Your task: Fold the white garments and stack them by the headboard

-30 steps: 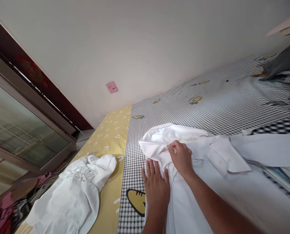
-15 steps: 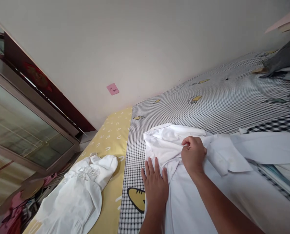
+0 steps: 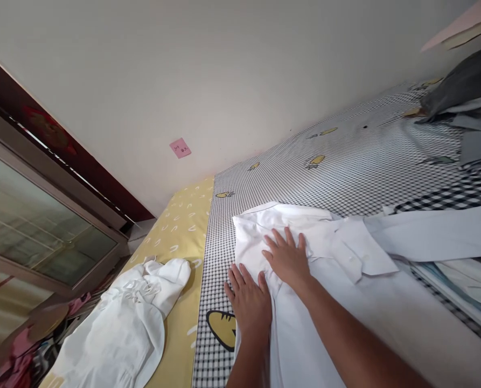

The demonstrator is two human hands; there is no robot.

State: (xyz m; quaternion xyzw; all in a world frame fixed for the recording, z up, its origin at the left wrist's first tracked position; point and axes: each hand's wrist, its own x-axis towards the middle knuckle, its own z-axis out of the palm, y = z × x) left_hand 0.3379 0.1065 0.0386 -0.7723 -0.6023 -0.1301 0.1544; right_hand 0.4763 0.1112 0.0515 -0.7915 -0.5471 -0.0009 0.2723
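Observation:
A white shirt [image 3: 325, 323] lies spread on the bed, with one sleeve folded in across its upper part and another length of white cloth reaching to the right edge of the view. The shirt's cuff [image 3: 363, 250], with small buttons, rests right of my hands. My left hand [image 3: 250, 302] lies flat along the shirt's left edge, fingers spread. My right hand [image 3: 287, 258] is pressed flat on the folded sleeve, fingers apart. Neither hand holds anything.
Another white garment [image 3: 123, 318] with gathered ties lies on the yellow sheet [image 3: 187, 215] at left. The checked sheet [image 3: 272, 183] runs back to the wall, which bears a pink note [image 3: 180, 148]. Dark clothes [image 3: 462, 86] are heaped at far right; a glass door [image 3: 42, 215] stands at left.
My right hand has opened from a curled pinch and moved left, now flat on the sleeve. The cloth under it looks smoother. My left hand stays flat at the edge.

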